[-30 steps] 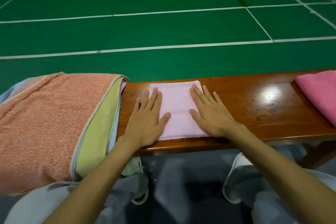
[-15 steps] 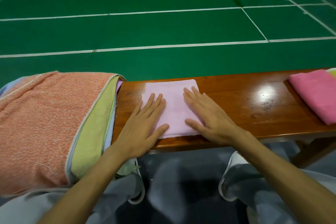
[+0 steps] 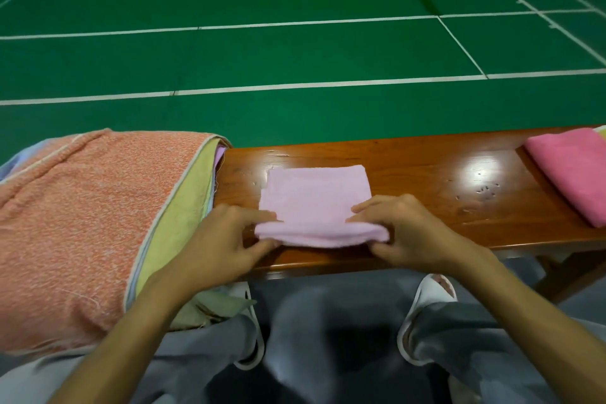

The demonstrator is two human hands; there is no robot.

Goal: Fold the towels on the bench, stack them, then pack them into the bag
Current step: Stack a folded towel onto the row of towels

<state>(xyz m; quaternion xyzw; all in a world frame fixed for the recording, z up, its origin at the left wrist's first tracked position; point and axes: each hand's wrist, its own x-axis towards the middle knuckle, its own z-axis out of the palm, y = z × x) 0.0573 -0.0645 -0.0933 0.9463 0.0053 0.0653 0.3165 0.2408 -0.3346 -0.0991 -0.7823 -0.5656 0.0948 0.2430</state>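
The folded light pink towel lies at the centre of the frame on the table. Its slightly longer side runs left to right, parallel to the table's near edge. The left hand and right hand each pinch a near corner, and that edge seems slightly raised. Bare wood stretches right to a darker pink towel. An orange-topped towel pile sits near on the left.

Green court floor, white lines
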